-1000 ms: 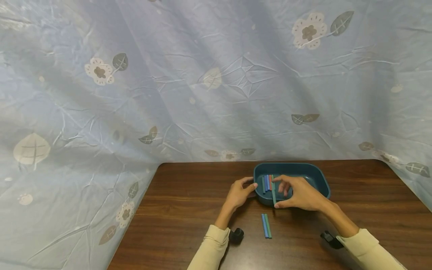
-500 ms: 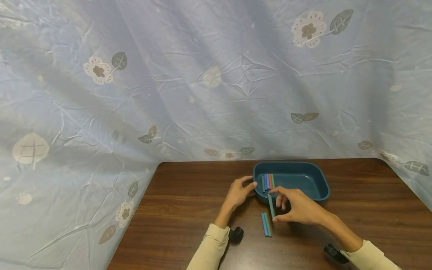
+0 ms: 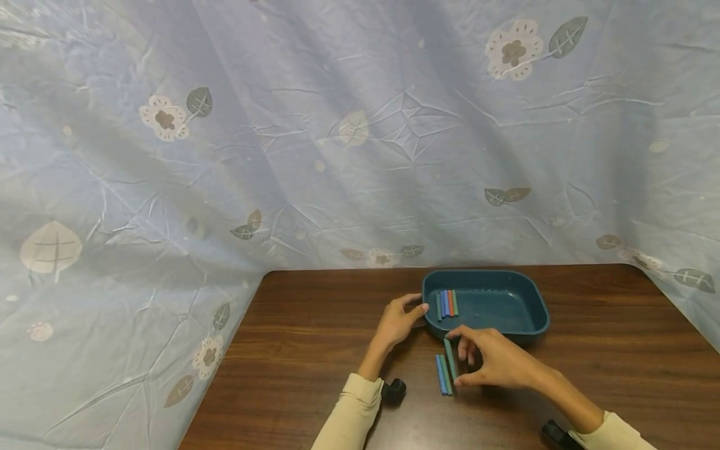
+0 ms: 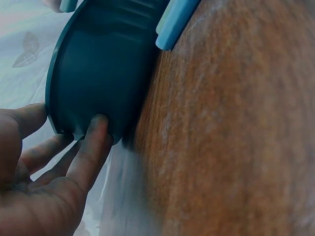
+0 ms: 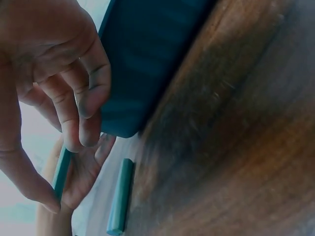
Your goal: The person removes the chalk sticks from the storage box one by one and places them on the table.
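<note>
Thumb and forefinger of my right hand (image 3: 495, 362) pinch a thin green stick (image 3: 450, 359) by its two ends, in front of the tub. A blue stick (image 3: 440, 375) and another green stick (image 3: 446, 375) lie side by side on the table, just left of the held one. My left hand (image 3: 398, 322) holds the left end of the dark blue tub (image 3: 537, 315); in the left wrist view its fingers (image 4: 88, 157) touch the outer wall. Inside the tub, at its left, several blue, red and green sticks (image 3: 447, 304) lie in a row.
The brown wooden table (image 3: 315, 350) carries everything. A pale blue floral sheet (image 3: 337, 156) hangs behind the table and covers the left side. Black straps with wrist cameras (image 3: 394, 392) sit at the sleeves.
My right hand has brought the green stick out of the tub, over its front rim and toward the pair on the table. The left hand has stayed on the tub.
</note>
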Tool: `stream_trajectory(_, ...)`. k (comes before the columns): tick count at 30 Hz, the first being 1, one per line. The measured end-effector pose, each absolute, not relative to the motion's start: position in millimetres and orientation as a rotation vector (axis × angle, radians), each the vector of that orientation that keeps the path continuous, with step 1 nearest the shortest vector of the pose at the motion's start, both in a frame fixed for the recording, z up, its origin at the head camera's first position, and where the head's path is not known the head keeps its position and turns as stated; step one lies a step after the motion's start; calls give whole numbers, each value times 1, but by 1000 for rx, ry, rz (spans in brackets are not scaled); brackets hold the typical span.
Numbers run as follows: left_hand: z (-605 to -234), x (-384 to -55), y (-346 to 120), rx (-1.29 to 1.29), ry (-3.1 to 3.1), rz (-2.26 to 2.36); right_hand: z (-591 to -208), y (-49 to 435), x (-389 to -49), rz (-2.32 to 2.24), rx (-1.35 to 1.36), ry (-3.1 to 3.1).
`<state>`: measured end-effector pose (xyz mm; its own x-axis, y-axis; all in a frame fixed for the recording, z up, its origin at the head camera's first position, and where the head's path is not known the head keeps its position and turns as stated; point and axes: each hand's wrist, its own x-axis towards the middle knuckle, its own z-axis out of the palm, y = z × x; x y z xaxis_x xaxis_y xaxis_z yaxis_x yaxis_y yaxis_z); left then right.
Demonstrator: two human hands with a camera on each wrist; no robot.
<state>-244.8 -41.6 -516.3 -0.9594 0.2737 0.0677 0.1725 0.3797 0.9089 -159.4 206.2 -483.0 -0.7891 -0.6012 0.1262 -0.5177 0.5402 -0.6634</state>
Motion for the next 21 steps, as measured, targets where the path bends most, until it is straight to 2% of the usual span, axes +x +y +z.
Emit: stream_trajectory(21,-517,-247,-41,399,2545,1632,-504,204,-158,-1003,-878,2604)
